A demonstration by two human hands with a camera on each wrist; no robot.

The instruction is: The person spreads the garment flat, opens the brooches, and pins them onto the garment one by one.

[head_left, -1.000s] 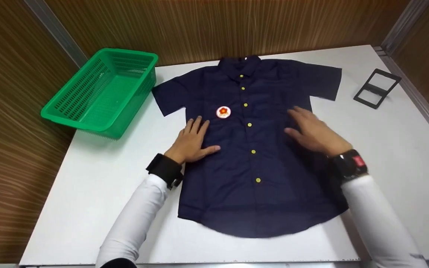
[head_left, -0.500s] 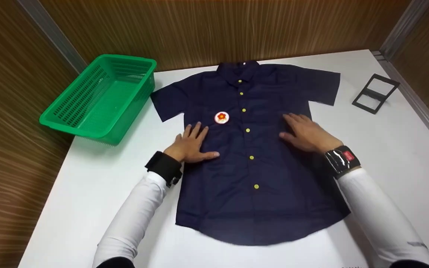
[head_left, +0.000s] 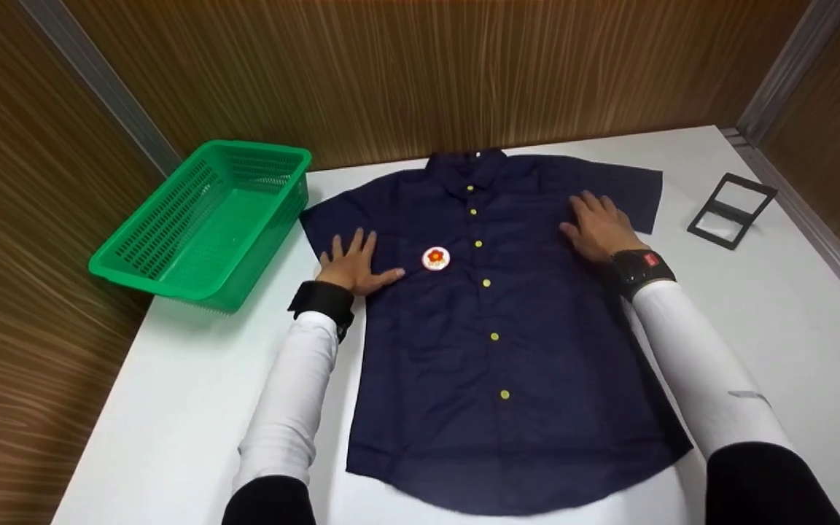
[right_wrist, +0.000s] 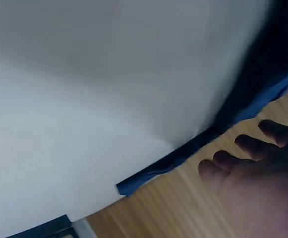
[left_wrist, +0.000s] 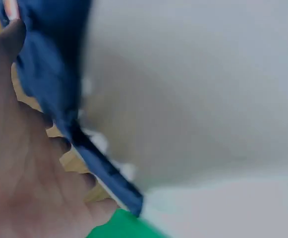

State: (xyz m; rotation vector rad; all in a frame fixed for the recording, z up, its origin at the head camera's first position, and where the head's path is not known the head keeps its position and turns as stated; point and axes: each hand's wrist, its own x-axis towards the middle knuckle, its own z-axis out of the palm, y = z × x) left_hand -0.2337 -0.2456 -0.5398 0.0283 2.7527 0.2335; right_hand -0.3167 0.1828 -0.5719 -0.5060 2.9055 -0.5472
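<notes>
A navy short-sleeved shirt (head_left: pixel 442 350) lies spread front up, collar away from me, with yellow buttons down its middle. A round white badge (head_left: pixel 435 258) with a red flower sits on its chest. My left hand (head_left: pixel 354 266) rests with spread fingers at the underarm by the left sleeve; in the left wrist view the sleeve's edge (left_wrist: pixel 111 176) runs past the fingertips. On the other side of the chest, below the right sleeve, my right hand (head_left: pixel 599 226) lies with extended fingers. The right wrist view shows its fingers apart from one another beside the shirt cloth (right_wrist: pixel 183 153).
A green plastic basket (head_left: pixel 208 240) stands at the back left, close to the left sleeve. A black folding frame (head_left: pixel 732 210) stands at the right of the white table (head_left: pixel 194 408). Wood-patterned walls (head_left: pixel 405 73) enclose the back and sides.
Both hands have slid up the shirt from its midsection toward the sleeves. The head view has tilted up, so the shirt and basket appear lower. The shirt stays spread flat.
</notes>
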